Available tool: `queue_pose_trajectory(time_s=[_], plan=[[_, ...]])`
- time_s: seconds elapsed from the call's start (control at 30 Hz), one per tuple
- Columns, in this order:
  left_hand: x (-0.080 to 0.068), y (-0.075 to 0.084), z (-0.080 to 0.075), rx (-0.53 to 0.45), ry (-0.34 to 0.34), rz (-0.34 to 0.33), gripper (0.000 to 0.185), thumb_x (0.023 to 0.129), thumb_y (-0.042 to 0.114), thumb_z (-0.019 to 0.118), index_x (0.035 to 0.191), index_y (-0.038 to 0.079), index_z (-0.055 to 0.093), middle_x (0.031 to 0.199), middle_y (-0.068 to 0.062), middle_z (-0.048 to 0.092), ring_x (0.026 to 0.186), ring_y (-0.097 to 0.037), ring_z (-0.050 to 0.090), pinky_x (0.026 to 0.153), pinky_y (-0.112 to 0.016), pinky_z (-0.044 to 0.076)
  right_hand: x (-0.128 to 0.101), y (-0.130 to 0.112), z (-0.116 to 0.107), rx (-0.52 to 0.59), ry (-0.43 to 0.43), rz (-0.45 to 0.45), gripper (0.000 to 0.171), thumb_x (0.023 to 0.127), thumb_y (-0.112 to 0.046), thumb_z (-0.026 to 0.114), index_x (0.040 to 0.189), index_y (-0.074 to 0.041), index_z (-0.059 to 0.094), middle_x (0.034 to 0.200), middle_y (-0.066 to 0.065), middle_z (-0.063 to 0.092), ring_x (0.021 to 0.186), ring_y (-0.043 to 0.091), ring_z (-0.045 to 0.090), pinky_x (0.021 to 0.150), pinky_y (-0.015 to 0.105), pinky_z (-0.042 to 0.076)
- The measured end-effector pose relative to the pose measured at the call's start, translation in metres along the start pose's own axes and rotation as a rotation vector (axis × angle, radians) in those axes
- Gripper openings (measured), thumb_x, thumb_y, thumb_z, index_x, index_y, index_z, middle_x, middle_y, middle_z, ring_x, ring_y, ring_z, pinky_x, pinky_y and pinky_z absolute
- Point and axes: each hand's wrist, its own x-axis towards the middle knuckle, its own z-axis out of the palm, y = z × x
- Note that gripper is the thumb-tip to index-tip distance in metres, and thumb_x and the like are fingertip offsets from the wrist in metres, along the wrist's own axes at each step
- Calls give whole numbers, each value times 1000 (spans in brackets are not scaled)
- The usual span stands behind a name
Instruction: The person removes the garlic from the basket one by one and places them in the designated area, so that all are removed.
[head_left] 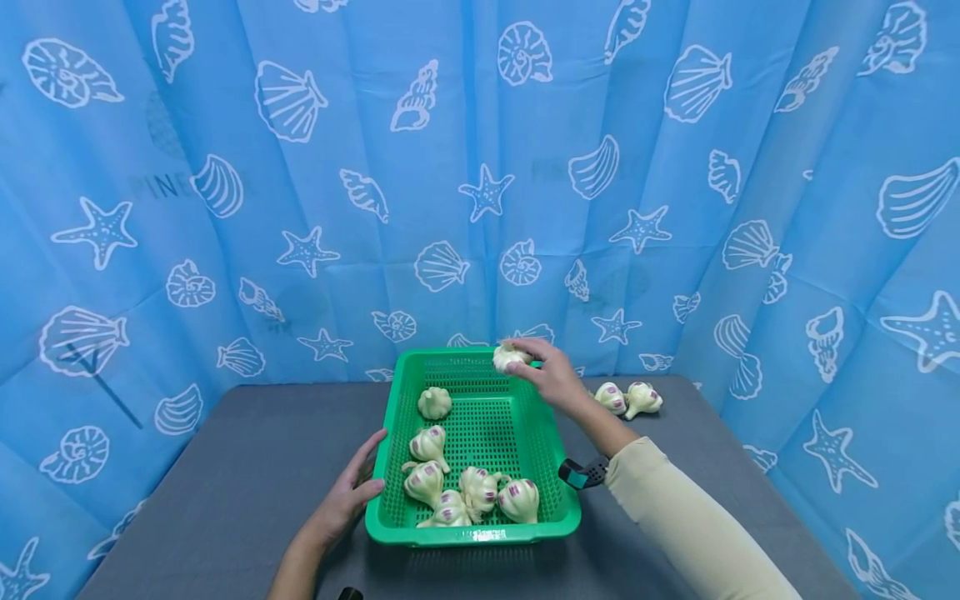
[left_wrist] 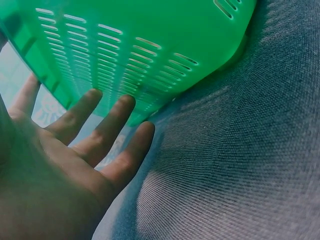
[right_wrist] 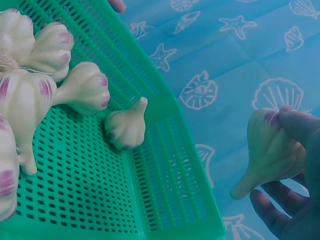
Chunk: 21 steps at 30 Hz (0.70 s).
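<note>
My right hand [head_left: 553, 377] pinches a garlic bulb [head_left: 512, 357] above the far right corner of the green plastic basket [head_left: 474, 535]. In the right wrist view the thumb and fingers grip this garlic bulb [right_wrist: 274, 147], its stem pointing down and left. Inside the basket several other garlic bulbs lie along the left side and the near edge, one bulb [head_left: 434, 403] apart from the rest. My left hand [head_left: 347, 498] is at the basket's left wall, fingers spread and nearly straight. The left wrist view shows those fingers [left_wrist: 112, 127] beside the slotted basket wall [left_wrist: 165, 30].
Two more garlic bulbs [head_left: 643, 400] lie on the grey table [head_left: 247, 475] to the right, behind the right forearm. A blue curtain [head_left: 480, 150] with white shell prints hangs behind the table and at both sides. A small black object [head_left: 350, 593] shows at the bottom edge.
</note>
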Motion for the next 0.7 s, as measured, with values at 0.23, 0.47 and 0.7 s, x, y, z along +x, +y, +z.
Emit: queue_pose_trajectory(time_s=[0.23,0.47,0.7], plan=[[0,-2,-1,-15,-16,20,67,103,14,41,158,15,4,155,-32,6,137,-49,22,92,-37,46,-4,3,-11,32,79,-3,38,92,-14,68,129,-4,64,131,18,56,103,32,58,75,36,50],[0,-2,0,-12,-4,6,67,103,14,42,158,16,5,156,-31,7,137,-47,23,93,-38,45,-11,2,-25,-11,123,32,39,95,-11,64,131,3,59,139,26,48,106,39,57,75,36,51],[0,-2,0,-25,-1,-2,67,103,15,42,158,16,5,156,-31,6,137,-48,21,93,-38,45,-18,14,-34,-11,152,68,40,97,-17,62,134,-1,58,140,20,49,113,37,55,82,45,49]])
